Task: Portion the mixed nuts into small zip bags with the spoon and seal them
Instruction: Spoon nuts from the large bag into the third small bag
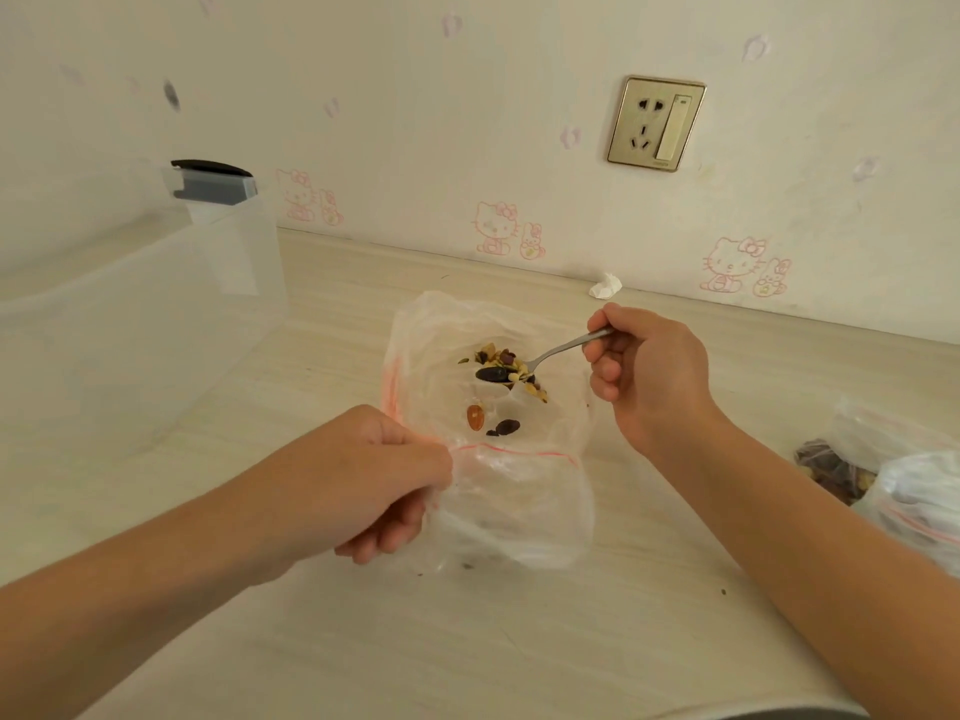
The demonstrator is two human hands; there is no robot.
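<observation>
Gripping spoon (555, 351) in mixed nuts (500, 357), right hand (649, 379) below Hello Kitty decals (496, 228).

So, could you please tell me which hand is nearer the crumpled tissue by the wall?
Right. The right hand, holding the spoon, is just in front of the crumpled tissue; the left hand, gripping the zip bag, is farther off, toward the person.

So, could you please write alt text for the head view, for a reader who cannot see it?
The right hand holds a spoon loaded with nuts in an open big bag on a pale table. The left hand pinches the mouth of a small bag nearer the viewer. A clear box stands at left; filled bags lie at right.
</observation>
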